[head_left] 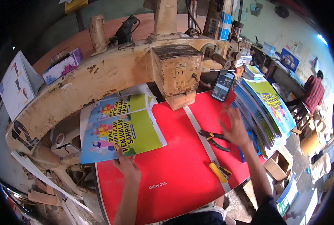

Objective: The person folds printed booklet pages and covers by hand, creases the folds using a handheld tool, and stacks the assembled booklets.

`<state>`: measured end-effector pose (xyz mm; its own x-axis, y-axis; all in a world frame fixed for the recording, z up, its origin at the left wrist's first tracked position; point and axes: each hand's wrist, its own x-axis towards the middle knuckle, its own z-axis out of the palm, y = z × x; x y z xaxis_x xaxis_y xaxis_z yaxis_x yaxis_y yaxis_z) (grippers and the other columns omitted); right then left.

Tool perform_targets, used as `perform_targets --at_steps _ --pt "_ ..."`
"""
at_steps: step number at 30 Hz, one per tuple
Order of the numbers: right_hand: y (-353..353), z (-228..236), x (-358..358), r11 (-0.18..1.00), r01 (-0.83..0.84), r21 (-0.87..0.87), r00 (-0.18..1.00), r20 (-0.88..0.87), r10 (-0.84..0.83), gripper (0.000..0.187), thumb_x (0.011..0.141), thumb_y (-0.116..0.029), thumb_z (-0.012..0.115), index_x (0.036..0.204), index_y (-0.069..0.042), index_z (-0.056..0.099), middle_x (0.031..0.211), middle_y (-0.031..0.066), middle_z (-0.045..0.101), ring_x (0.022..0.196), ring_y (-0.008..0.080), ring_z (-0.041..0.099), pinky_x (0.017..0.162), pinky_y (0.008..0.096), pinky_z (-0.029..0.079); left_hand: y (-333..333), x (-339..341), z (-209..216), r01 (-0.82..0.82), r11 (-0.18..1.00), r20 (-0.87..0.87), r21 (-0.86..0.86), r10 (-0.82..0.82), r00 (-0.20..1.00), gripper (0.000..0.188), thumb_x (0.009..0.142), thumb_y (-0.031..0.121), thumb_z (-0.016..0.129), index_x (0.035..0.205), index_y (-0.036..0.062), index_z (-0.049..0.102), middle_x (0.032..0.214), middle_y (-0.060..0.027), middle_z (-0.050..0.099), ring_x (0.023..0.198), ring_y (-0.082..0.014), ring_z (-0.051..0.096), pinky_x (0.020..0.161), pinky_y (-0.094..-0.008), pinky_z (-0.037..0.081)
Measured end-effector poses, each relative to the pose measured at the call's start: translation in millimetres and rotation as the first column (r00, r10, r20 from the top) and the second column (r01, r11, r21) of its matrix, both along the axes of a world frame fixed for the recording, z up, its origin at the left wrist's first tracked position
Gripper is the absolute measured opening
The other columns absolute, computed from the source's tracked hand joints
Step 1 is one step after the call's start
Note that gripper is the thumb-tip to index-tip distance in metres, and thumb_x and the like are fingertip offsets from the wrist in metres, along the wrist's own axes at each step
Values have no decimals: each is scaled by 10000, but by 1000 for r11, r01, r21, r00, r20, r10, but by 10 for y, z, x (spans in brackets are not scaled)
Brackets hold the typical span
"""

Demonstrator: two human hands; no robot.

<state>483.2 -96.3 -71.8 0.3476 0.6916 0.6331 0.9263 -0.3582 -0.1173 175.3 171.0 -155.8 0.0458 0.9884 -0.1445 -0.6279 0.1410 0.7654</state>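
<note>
My left hand (128,167) is at the near edge of a blue and green booklet (148,129), its thumb on the cover and the other fingers at or under the edge. That booklet overlaps another booklet of the same print (137,100) behind it, at the left of a red work surface (167,165). My right hand (235,127) is raised with fingers apart, holding nothing. It hovers between pliers with dark handles (215,139) and a tall fanned stack of the same booklets (258,112) at the right.
A beige machine arm (110,73) with a box-shaped head (178,69) spans the far side. A phone (223,87) leans by the stack. A yellow cutter (217,172) lies near the front edge. Cardboard boxes (279,165) stand at right; a person in a checked shirt (313,90) is farther off.
</note>
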Motion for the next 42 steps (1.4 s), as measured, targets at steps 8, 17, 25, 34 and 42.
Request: perform_targets --at_steps 8,17,25,34,42 --pt "511 154 1404 954 291 -72 927 266 -263 510 963 -343 652 1333 -21 510 1599 160 407 1353 391 421 1048 568 344 756 226 -51 82 991 24 103 -84 996 499 1001 318 708 1386 90 487 1301 -90 631 1135 -227 661 835 -443 604" --pt "580 152 1641 953 284 -103 932 263 -249 559 930 -395 687 1329 -46 511 1456 121 554 1297 353 462 968 556 362 611 -349 -182 458 870 134 185 -484 865 548 1010 166 675 1463 52 389 1388 -168 588 1258 -325 612 1097 -464 509" --pt "601 109 1633 942 313 -121 929 246 -277 554 928 -409 700 1312 -56 514 1502 116 528 1331 370 441 1020 543 349 310 -306 -119 600 681 -770 419 -84 633 457 994 150 681 1405 45 513 1299 -148 659 1177 -249 644 1044 -380 510" --pt "516 128 1594 939 319 -131 917 293 -270 412 947 -386 697 1154 -69 534 1624 151 398 1437 401 369 1074 600 322 228 125 12 550 619 -812 561 282 511 407 937 160 724 1309 57 593 1149 -116 706 1005 -285 642 918 -415 520" --pt "515 57 1639 907 335 -254 926 267 -267 545 972 -429 645 1335 -38 534 1608 132 427 1465 388 346 1132 605 276 224 111 -1 566 591 -798 575 253 547 247 894 95 718 1120 38 636 1115 -119 700 1056 -333 631 950 -453 491"
